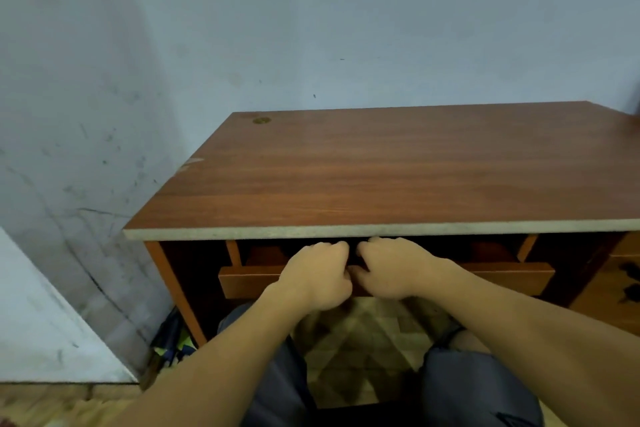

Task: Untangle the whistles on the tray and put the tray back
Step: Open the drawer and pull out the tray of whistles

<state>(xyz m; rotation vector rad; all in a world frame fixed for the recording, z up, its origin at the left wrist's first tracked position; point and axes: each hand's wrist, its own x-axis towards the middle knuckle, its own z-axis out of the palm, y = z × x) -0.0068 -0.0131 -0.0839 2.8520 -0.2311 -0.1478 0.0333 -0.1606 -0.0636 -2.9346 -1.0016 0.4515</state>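
A wooden sliding tray [502, 276] sits under the brown desk top [398, 170], only its front board and side rails showing. My left hand [317, 276] and my right hand [389, 269] rest side by side on the middle of that front board, fingers curled over its top edge into the dark gap beneath the desk top. Both hands grip the tray's front. No whistles are visible; the tray's inside is hidden by the desk top and shadow.
The desk stands against a blue-grey wall [311, 28], with a scuffed wall at left. A drawer unit [620, 284] is at the right. My knees [478, 385] are under the desk edge. A colourful object [173, 343] lies on the floor by the left leg.
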